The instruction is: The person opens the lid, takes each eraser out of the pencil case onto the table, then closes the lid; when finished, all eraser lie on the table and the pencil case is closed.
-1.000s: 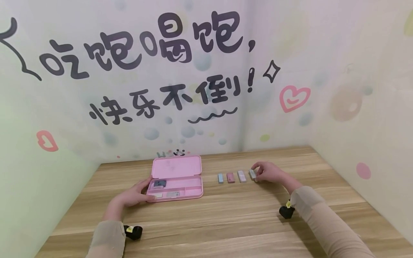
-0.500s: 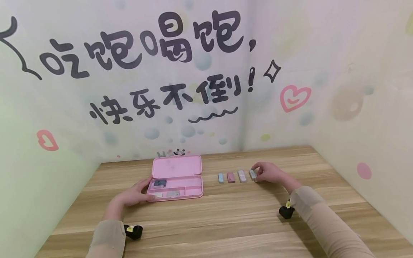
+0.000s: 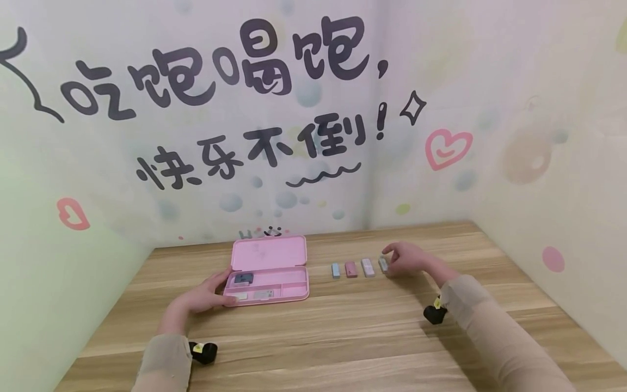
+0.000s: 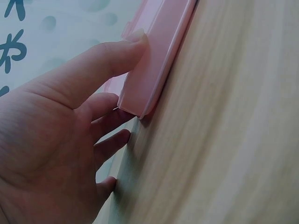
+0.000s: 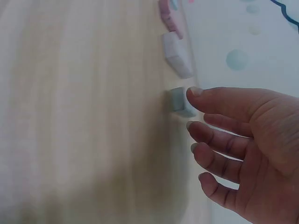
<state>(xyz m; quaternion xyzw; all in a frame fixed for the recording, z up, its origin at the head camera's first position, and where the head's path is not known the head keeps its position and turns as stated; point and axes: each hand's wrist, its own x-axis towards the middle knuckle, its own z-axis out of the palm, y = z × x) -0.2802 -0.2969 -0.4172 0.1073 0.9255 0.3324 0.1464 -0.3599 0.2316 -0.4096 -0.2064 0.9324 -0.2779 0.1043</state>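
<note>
A pink pencil case (image 3: 294, 291) lies with its lid raised at the left back of the table. My left hand (image 3: 203, 294) holds its left end, thumb on the front edge and fingers round the side, as the left wrist view (image 4: 154, 74) case wall shows. Several small eraser-like blocks stand in a row to its right: a blue block (image 3: 335, 270), a dark pink block (image 3: 350, 269), a pale lilac block (image 3: 368, 267) and a grey-green block (image 3: 383, 264). Beside the grey-green block hovers my right hand (image 3: 409, 258), thumb and fingers apart; in the right wrist view its thumb overlaps that block (image 5: 180, 100).
Inside the case sit a dark grey block (image 3: 243, 278), a small white block (image 3: 241, 296) and a pale printed block (image 3: 263, 294); a divider separates its compartments. The wood table (image 3: 343, 337) meets a printed wall (image 3: 343, 207) behind.
My right hand has loosened from the grey-green block and risen slightly, its fingers spreading. The left hand and the pencil case have stayed in place.
</note>
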